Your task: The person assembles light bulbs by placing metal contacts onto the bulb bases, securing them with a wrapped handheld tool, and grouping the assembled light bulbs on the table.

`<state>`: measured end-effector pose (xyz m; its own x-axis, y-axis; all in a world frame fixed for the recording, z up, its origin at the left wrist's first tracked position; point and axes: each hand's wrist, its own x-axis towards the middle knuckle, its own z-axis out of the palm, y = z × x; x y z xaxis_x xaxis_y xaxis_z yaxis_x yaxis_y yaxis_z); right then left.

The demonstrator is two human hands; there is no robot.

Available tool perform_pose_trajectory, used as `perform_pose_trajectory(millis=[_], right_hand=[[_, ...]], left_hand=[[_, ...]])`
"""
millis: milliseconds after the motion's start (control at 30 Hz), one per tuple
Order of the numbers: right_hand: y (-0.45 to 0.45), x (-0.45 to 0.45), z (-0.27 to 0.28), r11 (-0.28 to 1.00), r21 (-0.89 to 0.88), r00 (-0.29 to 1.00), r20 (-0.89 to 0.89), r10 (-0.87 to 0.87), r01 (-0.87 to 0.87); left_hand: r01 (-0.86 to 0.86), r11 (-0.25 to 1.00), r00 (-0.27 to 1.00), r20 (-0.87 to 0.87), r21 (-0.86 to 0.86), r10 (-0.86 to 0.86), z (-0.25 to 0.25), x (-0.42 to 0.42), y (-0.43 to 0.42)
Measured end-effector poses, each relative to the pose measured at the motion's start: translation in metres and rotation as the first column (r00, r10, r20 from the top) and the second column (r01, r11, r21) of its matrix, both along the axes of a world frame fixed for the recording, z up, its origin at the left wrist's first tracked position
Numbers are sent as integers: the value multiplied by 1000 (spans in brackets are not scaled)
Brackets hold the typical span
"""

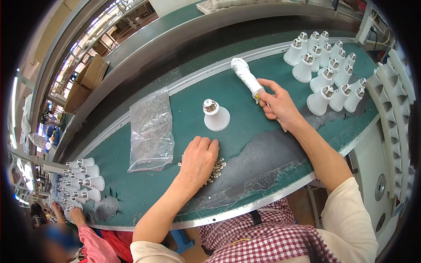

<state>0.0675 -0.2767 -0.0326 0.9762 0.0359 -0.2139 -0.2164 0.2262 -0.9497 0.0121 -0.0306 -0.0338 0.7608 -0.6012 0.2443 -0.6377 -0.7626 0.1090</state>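
My right hand [279,105] is closed around a white-wrapped tool [246,76] with a rounded far end; a thin rod sticks out below my palm. My left hand [200,158] reaches down onto a small heap of metal end caps [218,168], fingers bent and together, their tips hidden. Between and beyond my hands, a white bulb housing [217,117] stands upright on its wide end, its metal screw base on top. To the left of it lies a clear plastic bag [152,131].
Several white bulb housings [302,70] stand at the right end of the green bench [193,96]; more housings [90,183] are grouped at the left. A co-worker's hand [78,216] is beside those. White racks [390,101] border the right side; a raised metal rail [184,83] runs behind.
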Motion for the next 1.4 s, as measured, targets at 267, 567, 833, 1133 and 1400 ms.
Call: perform_pose_trajectory(millis=[267, 567, 833, 1133, 1400], right_hand=[[2, -7, 0, 999, 33, 998, 61, 17, -19], [-17, 26, -37, 983, -168, 996, 70, -57, 68], [-23, 25, -52, 971, -227, 992, 116, -48, 73], [-12, 21, -38, 950, -294, 993, 88, -81, 103], [-18, 20, -42, 974, -221, 987, 159, -7, 42]], left_hand=[[92, 988, 978, 177, 121, -113, -20, 11, 4], [-180, 978, 941, 270, -106, 202, -41, 29, -6], [-208, 967, 962, 147, -147, 229, -41, 22, 10], [-192, 919, 981, -39, -345, 190, -47, 30, 14], [-234, 904, 972, -74, -357, 222, -21, 16, 15]])
